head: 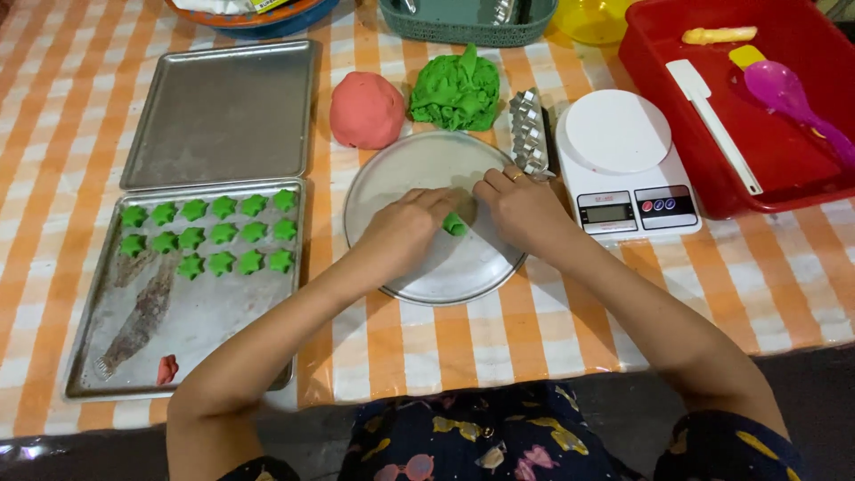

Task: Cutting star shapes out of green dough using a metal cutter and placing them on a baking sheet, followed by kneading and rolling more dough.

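On the round plate (419, 169) at the centre of the head view, both hands meet over a small green piece (455, 224) of dough. The left hand (401, 230) comes in from seven o'clock, fingers curled down onto the plate with the tips touching the piece; the right hand (524, 207) comes in from five o'clock, a ring on one finger, its fingertips pressed on the same piece from the other side. Both hands pinch the piece between them, and it lies just right of the plate's middle. At twelve o'clock from the plate sit a pink ball (366, 109) and a green lump (457, 89), side by side, both touching the plate's rim. At two o'clock a strip of metal cutters (527, 134) lies between plate and white scale (623, 160). At three o'clock beyond the scale stands a red tub (655, 80) with a white scraper (712, 120) and purple spoon (788, 93). At nine o'clock a tray (205, 330) holds rows of green stars (209, 236) and a small pink bit (166, 369); an empty tray (223, 111) lies above it at ten o'clock.
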